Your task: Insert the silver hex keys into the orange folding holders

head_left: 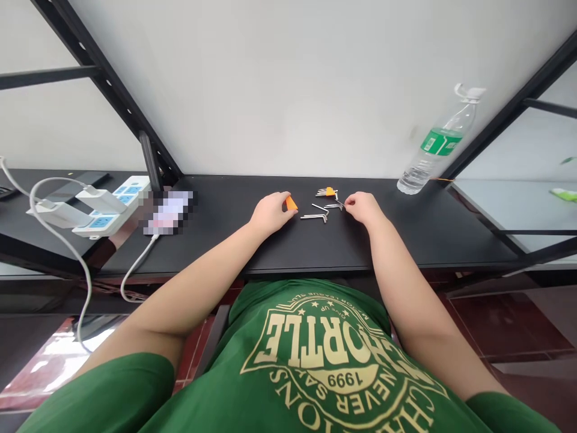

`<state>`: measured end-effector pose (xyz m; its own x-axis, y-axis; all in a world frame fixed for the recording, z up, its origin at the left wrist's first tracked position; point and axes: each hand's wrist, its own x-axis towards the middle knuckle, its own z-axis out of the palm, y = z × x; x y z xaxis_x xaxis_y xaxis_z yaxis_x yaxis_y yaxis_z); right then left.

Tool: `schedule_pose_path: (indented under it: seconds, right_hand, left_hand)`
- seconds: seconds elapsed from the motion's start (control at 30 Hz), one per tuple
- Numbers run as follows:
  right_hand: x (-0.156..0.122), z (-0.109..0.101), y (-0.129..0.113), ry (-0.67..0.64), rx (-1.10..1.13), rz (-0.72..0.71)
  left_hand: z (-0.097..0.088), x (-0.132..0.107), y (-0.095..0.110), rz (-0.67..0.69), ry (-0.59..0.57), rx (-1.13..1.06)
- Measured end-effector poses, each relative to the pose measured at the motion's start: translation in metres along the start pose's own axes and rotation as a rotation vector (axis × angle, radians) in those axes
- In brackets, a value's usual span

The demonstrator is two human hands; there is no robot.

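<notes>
Head shows two hands (270, 214) (362, 208), two orange pieces (292, 204) (330, 192).

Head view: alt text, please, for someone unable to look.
The left hand holds an orange plastic piece; the right hand appears to pinch a hex key near loose hex keys on a black desk. Behind lies an orange hex key holder.

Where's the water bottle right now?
In the head view, the water bottle is toward the right, near the back of the black table by the wall, beyond the right hand.
</notes>
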<state>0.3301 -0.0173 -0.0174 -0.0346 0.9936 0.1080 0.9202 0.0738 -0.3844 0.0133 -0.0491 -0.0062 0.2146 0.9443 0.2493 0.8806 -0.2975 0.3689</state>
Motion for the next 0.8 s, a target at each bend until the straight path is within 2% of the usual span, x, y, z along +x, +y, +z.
schedule_pose_path:
  seconds: [0.1,0.37,0.6,0.67,0.8]
  right_hand:
    - [-0.001,-0.002,-0.002,0.009,0.024,0.009]
    - [-0.003,-0.009,0.0,-0.014,0.279,0.155]
    - [0.005,-0.011,0.0,0.004,0.341,0.35]
    - [0.007,-0.009,-0.003,0.008,0.302,0.342]
    - [0.008,-0.005,-0.008,0.034,0.144,0.213]
  left_hand:
    - [-0.001,0.0,0.001,-0.006,-0.006,0.003]
    - [0.001,0.0,0.0,0.005,0.002,-0.015]
    - [0.002,-0.001,0.001,0.016,0.014,-0.02]
    - [0.003,0.0,0.001,0.013,0.015,-0.017]
    - [0.004,0.001,0.0,0.012,0.017,-0.016]
